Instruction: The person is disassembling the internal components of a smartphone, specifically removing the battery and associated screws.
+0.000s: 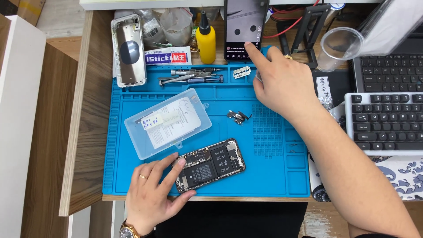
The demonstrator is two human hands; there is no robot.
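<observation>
Opened phone (210, 165) under left hand (152, 194) fingertips, right hand (282, 83) forefinger touching upright phone (243, 28)

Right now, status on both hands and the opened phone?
Left hand steadying opened phone on blue mat, no closed grip. Right hand fingertip on propped phone screen. Small loose part between.

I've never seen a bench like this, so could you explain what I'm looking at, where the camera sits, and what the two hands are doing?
The one picture comes from a camera on the person's head, looking down. No machine: two bare hands. The left hand steadies an opened phone, its insides showing, on a blue work mat. The right hand touches the screen of a second phone propped upright. Around lie a clear plastic box, a yellow bottle, a phone back shell, small tools and a keyboard.
</observation>
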